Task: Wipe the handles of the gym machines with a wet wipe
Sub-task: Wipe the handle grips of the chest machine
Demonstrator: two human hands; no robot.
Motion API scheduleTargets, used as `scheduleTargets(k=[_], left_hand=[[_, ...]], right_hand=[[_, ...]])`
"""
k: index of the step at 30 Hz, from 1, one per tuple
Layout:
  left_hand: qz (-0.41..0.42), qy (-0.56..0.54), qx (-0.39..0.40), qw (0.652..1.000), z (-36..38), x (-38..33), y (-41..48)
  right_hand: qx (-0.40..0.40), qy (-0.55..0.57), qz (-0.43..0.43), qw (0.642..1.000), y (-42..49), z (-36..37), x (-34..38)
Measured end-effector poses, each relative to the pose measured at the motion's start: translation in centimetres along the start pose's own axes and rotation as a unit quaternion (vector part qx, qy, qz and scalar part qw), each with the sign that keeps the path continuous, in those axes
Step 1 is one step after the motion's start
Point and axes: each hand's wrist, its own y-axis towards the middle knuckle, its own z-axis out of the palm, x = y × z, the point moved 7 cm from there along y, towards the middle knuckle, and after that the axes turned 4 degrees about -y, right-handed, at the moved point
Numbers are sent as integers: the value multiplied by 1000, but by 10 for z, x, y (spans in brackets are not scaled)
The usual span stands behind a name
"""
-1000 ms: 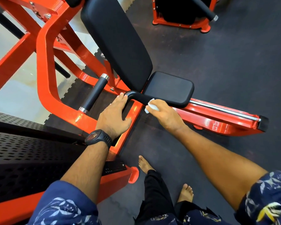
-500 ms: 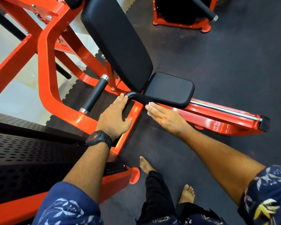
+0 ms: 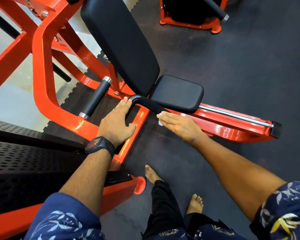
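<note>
Wipe under flat right hand, beside handle; left hand rests flat on handle's bend.

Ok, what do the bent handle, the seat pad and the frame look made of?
Bent handle: probably metal tube, black coating, slight sheen at the bend.
Seat pad: likely padded vinyl, matte fine grain, rounded edges.
Frame: apparently steel, glossy orange-red paint with bright reflections.

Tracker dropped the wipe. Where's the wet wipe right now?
Head view, centre: the wet wipe peeks out under the flat fingers of the right hand, beside the black bent handle, just below the seat pad.
</note>
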Motion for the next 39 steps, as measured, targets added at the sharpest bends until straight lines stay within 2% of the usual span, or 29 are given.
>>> scheduleTargets(k=[4,6,8,10,12,15,19,23,27,30,33,36,39], left_hand=[[-3,-2,1,1000,0,0,-1],[-8,-4,2,1000,-1,-1,-1],[-6,0,3,1000,0,-2,-1],[-2,2,0,1000,-1,-3,-2],[-2,-1,-2,1000,-1,-2,-2],[1,-4,-2,1000,-1,-2,-2],[-1,2,-1,1000,-1,-2,-1],[-2,2,2,1000,-1,-2,-2],[-1,4,3,1000,0,-1,0],[-1,4,2,1000,0,-1,-1],[-2,3,3,1000,0,-2,-1],[-2,4,5,1000,1,-1,-1],[-1,2,5,1000,1,-1,-1]], right_hand=[[20,71,204,976,-13,6,-8],[-49,47,250,966,-19,10,-3],[-115,76,337,931,-18,11,-9],[-138,85,372,914,-10,7,-8],[-127,92,362,919,-10,10,-1],[-119,116,420,892,-18,6,-7],[-124,126,348,921,17,-4,-3],[-112,116,380,911,12,-2,-7],[-64,103,389,913,21,-3,-18],[8,94,392,915,14,2,-27],[58,108,432,893,-13,7,-41],[54,174,414,892,15,8,-41],[46,173,406,896,20,4,-39]])
